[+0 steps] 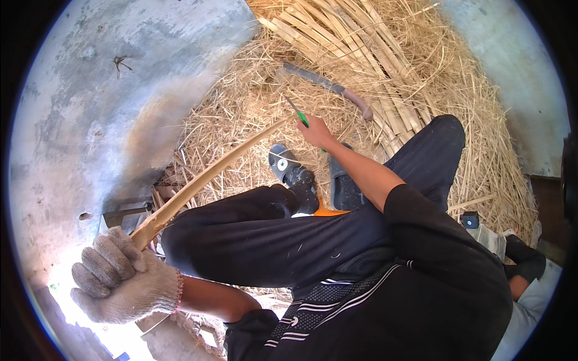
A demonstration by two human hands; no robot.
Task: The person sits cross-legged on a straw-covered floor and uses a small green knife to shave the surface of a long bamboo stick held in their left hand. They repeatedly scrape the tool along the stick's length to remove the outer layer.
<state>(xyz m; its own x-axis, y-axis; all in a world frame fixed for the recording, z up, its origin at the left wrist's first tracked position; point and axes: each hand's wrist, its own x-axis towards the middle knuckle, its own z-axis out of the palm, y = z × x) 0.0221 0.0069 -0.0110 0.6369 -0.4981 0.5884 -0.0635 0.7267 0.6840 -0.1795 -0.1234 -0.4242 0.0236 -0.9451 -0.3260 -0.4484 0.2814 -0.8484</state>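
Observation:
My left hand [123,277], in a pale knitted glove with greyed fingers, is closed around the near-left end of a long split-bamboo strip [211,171]. The strip slants up to the right across the space before my legs. At its far end, my bare right hand [316,131] is closed on a knife [301,117] with a green handle. The narrow dark blade points up and to the left, by the strip's tip; whether it touches the strip is hard to make out.
A curved-handled machete [319,78] lies on bamboo shavings [241,108], beside a stack of split strips [367,48]. Walls [120,84] rise on both sides. My dark slippers [282,162] are below the strip. A small black cube [470,219] sits at the right.

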